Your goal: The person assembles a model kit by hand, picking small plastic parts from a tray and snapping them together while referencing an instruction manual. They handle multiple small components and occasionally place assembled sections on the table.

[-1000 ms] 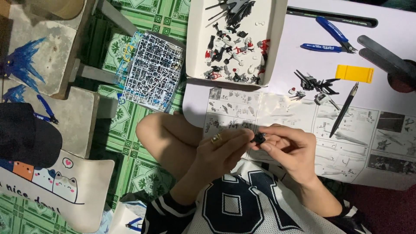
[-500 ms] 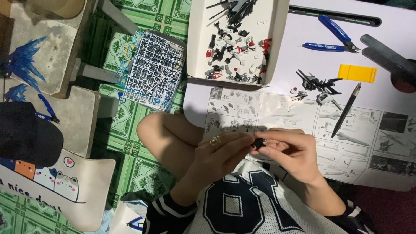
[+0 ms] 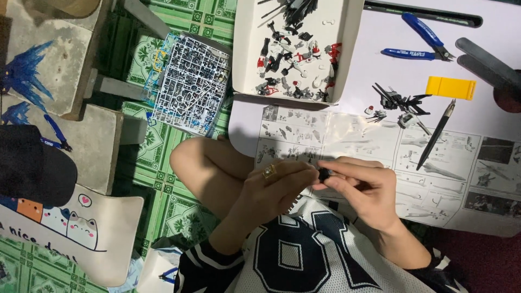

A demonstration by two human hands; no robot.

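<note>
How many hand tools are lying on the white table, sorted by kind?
Blue-handled nippers: 1
Yellow sanding block: 1
Black hobby knife: 1
Total: 3

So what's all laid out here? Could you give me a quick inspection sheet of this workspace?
Surface: white table with an instruction sheet spread on it.
Job's things: small black part pinched between left hand and right hand.
Clutter: white tray of loose parts, blue nippers, yellow block, black pen knife, half-built dark model.
Grippers: both hands closed on the part.
Cables: nothing seen.
Surroundings: green patterned floor tiles, parts frame, black cap.
</note>
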